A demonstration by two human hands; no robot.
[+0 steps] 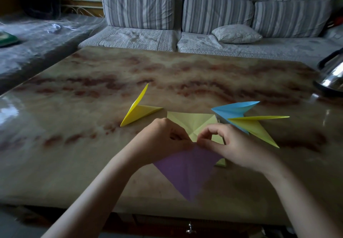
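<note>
Purple square paper (pixel 187 171), folded into a downward-pointing kite shape with a centre crease, lay on the brown marble-patterned table (pixel 92 145), just on the near side of a pale yellow creased square sheet (pixel 193 121) and overlapping that sheet's near edge. The left hand (pixel 161 137) had its fingers curled and pinched the purple paper's far tip from the left. The right hand (pixel 232 145), thumb and forefinger bent into a ring, pinched the same tip from the right. The two hands nearly touched over that point.

The step in hand looked like setting a fold at the far tip. To do it well, the raw edges probably needed lining up on the centre crease before any pressure went down. The tip would then be held fixed while a fingertip ran outward along the fold, so the point stayed sharp and the two halves matched.

Counted: one purple sheet in work and one pale yellow flat sheet. Three finished pointed paper shapes lay around the pale sheet. A bright yellow folded shape (pixel 138 112) lay to its left. A blue folded shape (pixel 233 109) and a second yellow folded shape (pixel 258 126) lay to its right, overlapping each other. One shiny steel kettle (pixel 334 74) stood far to the right of the pale sheet.
</note>
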